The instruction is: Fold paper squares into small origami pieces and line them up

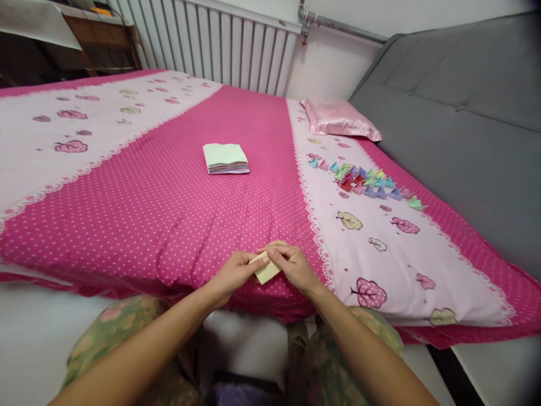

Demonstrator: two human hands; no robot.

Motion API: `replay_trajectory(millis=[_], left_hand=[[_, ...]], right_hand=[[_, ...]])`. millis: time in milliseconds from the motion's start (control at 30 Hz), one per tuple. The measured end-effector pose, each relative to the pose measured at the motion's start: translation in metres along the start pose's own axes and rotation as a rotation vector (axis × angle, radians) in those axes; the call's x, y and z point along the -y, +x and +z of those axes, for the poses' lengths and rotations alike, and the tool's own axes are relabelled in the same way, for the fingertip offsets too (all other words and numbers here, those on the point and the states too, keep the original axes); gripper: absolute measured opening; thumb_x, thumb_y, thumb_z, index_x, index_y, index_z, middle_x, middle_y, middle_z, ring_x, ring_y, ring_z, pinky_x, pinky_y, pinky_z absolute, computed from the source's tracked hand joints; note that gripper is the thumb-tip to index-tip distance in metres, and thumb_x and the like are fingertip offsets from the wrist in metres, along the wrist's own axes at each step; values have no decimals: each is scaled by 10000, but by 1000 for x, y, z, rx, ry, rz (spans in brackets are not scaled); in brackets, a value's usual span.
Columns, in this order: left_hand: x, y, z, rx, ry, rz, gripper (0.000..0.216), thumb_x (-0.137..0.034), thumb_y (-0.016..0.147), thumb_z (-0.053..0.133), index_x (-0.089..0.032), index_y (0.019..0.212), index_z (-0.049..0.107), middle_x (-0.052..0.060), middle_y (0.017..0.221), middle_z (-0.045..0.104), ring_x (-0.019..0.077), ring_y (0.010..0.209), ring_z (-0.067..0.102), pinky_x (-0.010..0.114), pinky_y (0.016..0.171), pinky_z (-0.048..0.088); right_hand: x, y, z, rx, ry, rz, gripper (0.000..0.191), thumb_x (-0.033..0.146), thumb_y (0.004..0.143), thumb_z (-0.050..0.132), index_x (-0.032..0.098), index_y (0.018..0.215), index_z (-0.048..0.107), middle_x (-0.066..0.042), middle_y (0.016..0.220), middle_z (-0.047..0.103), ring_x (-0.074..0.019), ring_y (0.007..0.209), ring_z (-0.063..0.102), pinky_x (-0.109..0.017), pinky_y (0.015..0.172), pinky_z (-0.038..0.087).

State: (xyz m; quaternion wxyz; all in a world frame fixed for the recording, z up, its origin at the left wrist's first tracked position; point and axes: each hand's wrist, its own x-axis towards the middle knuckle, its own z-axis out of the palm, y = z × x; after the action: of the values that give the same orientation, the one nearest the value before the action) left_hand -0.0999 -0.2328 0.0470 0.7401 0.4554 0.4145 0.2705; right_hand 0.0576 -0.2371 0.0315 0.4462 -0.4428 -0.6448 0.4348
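Between my two hands, just above the near edge of the bed, is a small folded piece of pale yellow paper (267, 272). My left hand (237, 273) pinches its left side, the thumb lying on top. On the upper right side, my right hand (291, 264) grips the same paper with thumb and fingers closed. The fingers behind the paper are partly hidden. Farther off on the bed lies a stack of coloured paper sheets (226, 158), a pale green one uppermost. To the right, several small folded paper boats (369, 181) in many colours stand close together.
The bed has a pink and white patterned cover (169, 192). A pink satin pillow (338, 118) lies at the far right, by a grey padded headboard (456, 84). Behind the bed are a white radiator (220, 45) and a pipe (342, 28). A wooden desk (99, 34) stands far left.
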Motion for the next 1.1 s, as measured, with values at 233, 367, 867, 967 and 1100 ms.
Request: replay_trajectory(millis=[233,367,867,967,1100], left_hand=[[2,1,-2,93,46,10,292,-401,694,651,-117,626,658,21,600,611,90,539,492,206,553,354],[1,0,-2,127,41,-6,282,-385,692,660,-107,643,675,40,626,639,97,550,519,216,576,369],[0,8,-15,-67,-177,-20,245,-318,663,685,-91,755,685,62,673,657,115,585,548,225,598,422],[-1,8,-15,-69,-176,-22,256,-327,665,679,-88,757,682,68,683,656,118,587,550,228,595,431],[-2,8,-13,-79,-185,-31,248,-328,653,683,-96,740,677,68,691,656,124,600,561,235,607,439]], right_hand=[[3,-1,-2,68,35,-11,224,335,838,511,240,900,704,-43,887,645,-160,862,590,-292,772,450],[7,-1,-2,122,34,-29,238,343,845,496,246,936,693,-45,946,652,-170,921,586,-320,829,442],[6,-1,-15,89,61,-100,262,152,740,559,228,973,650,-56,1137,546,-199,1065,507,-343,865,438],[3,-2,-13,110,26,-74,293,95,707,533,217,947,649,-63,1159,526,-177,965,553,-256,668,481],[4,-2,-10,110,-29,-31,315,51,671,507,198,906,657,-68,1160,530,-134,826,587,-196,538,448]])
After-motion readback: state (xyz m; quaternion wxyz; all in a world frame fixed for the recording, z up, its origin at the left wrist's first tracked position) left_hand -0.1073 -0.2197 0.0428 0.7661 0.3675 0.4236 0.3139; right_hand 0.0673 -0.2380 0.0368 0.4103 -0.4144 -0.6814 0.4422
